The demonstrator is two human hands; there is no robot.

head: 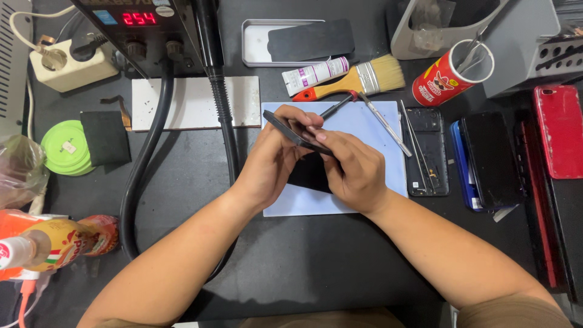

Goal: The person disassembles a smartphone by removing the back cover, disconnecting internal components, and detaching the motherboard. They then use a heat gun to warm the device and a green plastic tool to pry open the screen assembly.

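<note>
Both hands meet over the pale blue mat (376, 130) at mid-desk, sharing one dark phone (290, 131) held tilted, one long edge up toward the camera, raised off the mat. Left hand (273, 159) is closed round the phone's near/left end, fingers curled over the top edge, thumb underneath as far as can be told. Right hand (354, 171) is closed on the other end, fingertips pinched along the upper edge; whether a pick or nail sits in the seam cannot be told, contact pt. is hidden by the fingers. A dark flat piece (308, 176) lies on the mat directly below the hands, partly covered. Judgement: the work looks like an edge/seam job, so grip should stay on the frame, not the glass face; pressure even betw. both hands, no twisting, phone kept low over the mat in case it slips. Nearby: metal tweezers (419, 146) and a thin metal pry tool (384, 124) on the mat's right side, within reach of the right hand; opened phone body (432, 176) just beside the mat; paintbrush (358, 81) and small white tube (314, 74) behind. Black hose (223, 103) of the hot-air unit (143, 27) runs close by the left wrist; unit's display is lit, so nozzle and hose should be kept apart from skin and phone.
</note>
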